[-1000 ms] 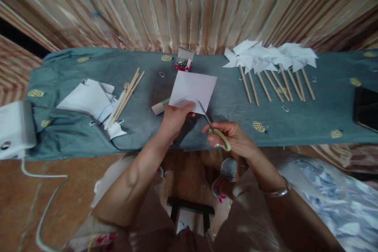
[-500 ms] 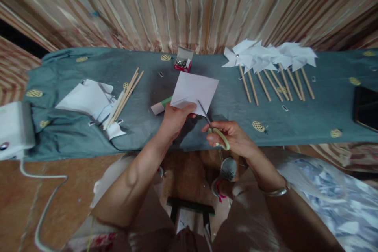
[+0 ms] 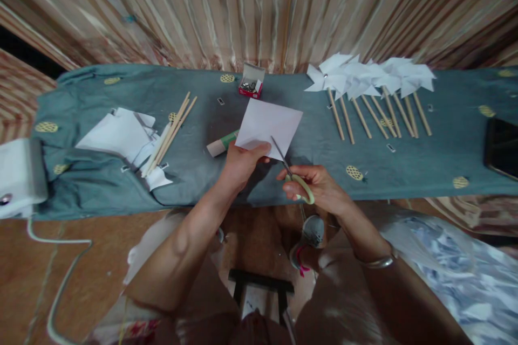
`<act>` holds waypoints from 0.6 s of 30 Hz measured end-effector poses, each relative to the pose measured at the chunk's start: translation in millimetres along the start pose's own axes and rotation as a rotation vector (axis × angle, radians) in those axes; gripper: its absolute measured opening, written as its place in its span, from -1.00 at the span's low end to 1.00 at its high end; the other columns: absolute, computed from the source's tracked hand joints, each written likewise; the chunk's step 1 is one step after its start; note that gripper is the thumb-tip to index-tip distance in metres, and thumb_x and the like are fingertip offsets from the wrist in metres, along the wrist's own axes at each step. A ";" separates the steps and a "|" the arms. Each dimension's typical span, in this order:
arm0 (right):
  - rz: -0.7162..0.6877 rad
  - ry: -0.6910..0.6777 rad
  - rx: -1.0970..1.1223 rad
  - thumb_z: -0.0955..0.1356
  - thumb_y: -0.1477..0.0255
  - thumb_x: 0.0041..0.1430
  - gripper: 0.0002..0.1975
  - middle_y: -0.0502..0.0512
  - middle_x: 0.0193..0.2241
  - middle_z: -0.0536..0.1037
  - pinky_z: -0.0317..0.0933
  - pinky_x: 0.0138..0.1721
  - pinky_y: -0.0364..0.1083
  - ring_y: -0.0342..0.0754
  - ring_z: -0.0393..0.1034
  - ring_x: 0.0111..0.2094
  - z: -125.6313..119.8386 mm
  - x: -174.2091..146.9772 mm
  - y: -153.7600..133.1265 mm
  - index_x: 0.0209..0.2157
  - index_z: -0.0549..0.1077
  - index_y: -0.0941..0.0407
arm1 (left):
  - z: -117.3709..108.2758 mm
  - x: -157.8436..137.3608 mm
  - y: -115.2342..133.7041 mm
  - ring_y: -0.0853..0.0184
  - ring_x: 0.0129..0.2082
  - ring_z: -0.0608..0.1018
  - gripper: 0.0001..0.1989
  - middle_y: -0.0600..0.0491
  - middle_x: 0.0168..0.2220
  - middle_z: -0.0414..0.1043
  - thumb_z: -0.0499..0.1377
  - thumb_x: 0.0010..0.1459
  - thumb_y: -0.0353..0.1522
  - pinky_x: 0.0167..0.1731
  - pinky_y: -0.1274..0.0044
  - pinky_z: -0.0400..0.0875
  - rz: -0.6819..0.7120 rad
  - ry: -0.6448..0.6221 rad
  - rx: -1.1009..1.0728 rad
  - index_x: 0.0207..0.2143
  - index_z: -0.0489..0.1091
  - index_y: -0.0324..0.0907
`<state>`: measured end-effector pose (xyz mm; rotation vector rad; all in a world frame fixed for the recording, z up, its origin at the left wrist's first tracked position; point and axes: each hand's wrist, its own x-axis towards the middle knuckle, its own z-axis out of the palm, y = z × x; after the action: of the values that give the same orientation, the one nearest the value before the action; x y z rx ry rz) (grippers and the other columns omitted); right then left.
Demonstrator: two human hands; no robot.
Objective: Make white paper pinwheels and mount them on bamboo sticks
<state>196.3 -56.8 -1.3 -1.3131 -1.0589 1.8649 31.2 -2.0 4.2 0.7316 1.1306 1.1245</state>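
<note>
A white square of paper [image 3: 269,124] is pinched in my left hand [image 3: 245,163], thumb on top near its lower edge. My right hand [image 3: 318,186] grips scissors [image 3: 301,186] with pale yellow-green handles. Their blades lie across the paper's lower right side, close to my left thumb. Partly under the paper sits a green and beige stick-shaped item [image 3: 223,143]. Behind the paper stands a small open red box [image 3: 250,88] with shiny metal bits inside.
Several paper pinwheels [image 3: 368,78] on wooden sticks lie at the back right. Loose wooden sticks [image 3: 172,135] and paper pieces [image 3: 117,135] are on the left. A dark phone-like object [image 3: 502,148] lies far right; a white device [image 3: 22,178] with a cable is far left.
The paper has shifted very slightly to the right with my left hand. The scissors stay in nearly the same place at its edge.
</note>
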 end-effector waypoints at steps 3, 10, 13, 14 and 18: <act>-0.009 0.002 -0.003 0.62 0.18 -0.30 -0.58 -0.10 -0.59 0.48 0.27 -0.56 -0.26 -0.27 0.33 -0.60 0.0 0.0 0.5 -0.42 0.56 0.13 | -0.2 0.1 -0.3 0.43 -0.54 0.45 -0.90 0.14 -0.50 0.48 0.27 -0.17 -0.51 -0.59 0.62 0.35 0.001 0.005 0.001 -0.53 0.45 -0.18; 0.020 0.024 0.024 0.64 0.18 -0.40 -0.55 -0.12 -0.62 0.44 0.25 -0.58 -0.26 -0.28 0.30 -0.62 3.1 -1.2 -4.7 -0.47 0.55 0.13 | 1.1 -0.8 -0.6 0.43 -0.54 0.45 -0.89 0.16 -0.51 0.46 0.29 -0.16 -0.51 -0.57 0.60 0.34 -0.011 0.009 0.008 -0.52 0.42 -0.19; 0.014 0.020 0.004 0.63 0.16 -0.37 -0.56 -0.12 -0.62 0.44 0.24 -0.59 -0.25 -0.27 0.30 -0.62 2.2 -0.7 -3.6 -0.46 0.55 0.12 | 1.6 -0.5 -1.1 0.43 -0.54 0.46 -0.89 0.17 -0.51 0.46 0.27 -0.16 -0.52 -0.58 0.61 0.34 -0.025 0.012 0.007 -0.52 0.42 -0.18; 0.012 0.017 0.000 0.63 0.16 -0.35 -0.56 -0.11 -0.62 0.44 0.24 -0.59 -0.25 -0.26 0.30 -0.62 1.9 -0.5 -3.1 -0.46 0.55 0.12 | 1.5 -0.4 -1.3 0.43 -0.53 0.46 -0.88 0.17 -0.51 0.46 0.27 -0.16 -0.52 -0.58 0.62 0.34 -0.026 0.011 0.009 -0.52 0.42 -0.18; 0.001 0.020 0.010 0.62 0.16 -0.34 -0.57 -0.10 -0.62 0.46 0.24 -0.59 -0.23 -0.26 0.30 -0.63 2.2 -0.3 -2.9 -0.46 0.55 0.13 | 0.3 -0.1 -2.2 0.42 -0.52 0.46 -0.88 0.15 -0.48 0.47 0.27 -0.15 -0.52 -0.56 0.60 0.35 -0.030 0.007 0.021 -0.50 0.43 -0.18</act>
<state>194.4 -56.3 1.8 -1.3248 -1.0375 1.8515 32.1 -2.8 2.3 0.7251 1.1577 1.0923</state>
